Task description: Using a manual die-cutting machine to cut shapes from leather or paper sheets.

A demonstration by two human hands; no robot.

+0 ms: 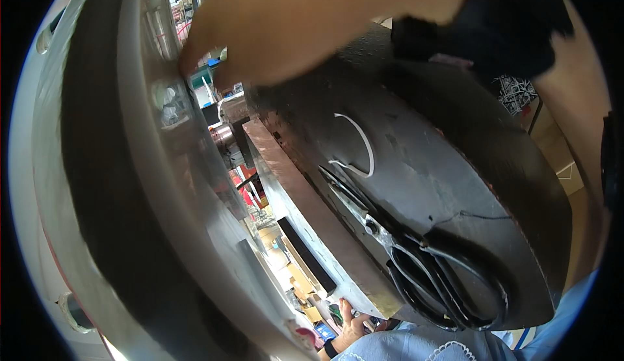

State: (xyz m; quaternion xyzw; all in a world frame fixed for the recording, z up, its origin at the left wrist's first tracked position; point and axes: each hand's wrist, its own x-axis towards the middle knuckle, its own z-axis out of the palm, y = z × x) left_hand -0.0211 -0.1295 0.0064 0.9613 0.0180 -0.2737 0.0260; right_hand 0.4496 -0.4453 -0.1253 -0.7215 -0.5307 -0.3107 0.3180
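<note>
Scissors (pixel 370 229), white strip (pixel 372 153) on dk tabletop (pixel 435 172); L hand (pixel 353 330) nr edge, R hand (pixel 260 42) blurred; can't tell grips.

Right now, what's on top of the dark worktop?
On the dark worktop: black-handled scissors and a curved white strip by their tips. A thin dark line may be thread or crack. Whatever lies under the scissors, or behind the blurred arm, is covered.

Black-handled scissors (pixel 385 236), curved white strip (pixel 372 156) near their tips, heap of small metal pieces (pixel 517 94)
</note>
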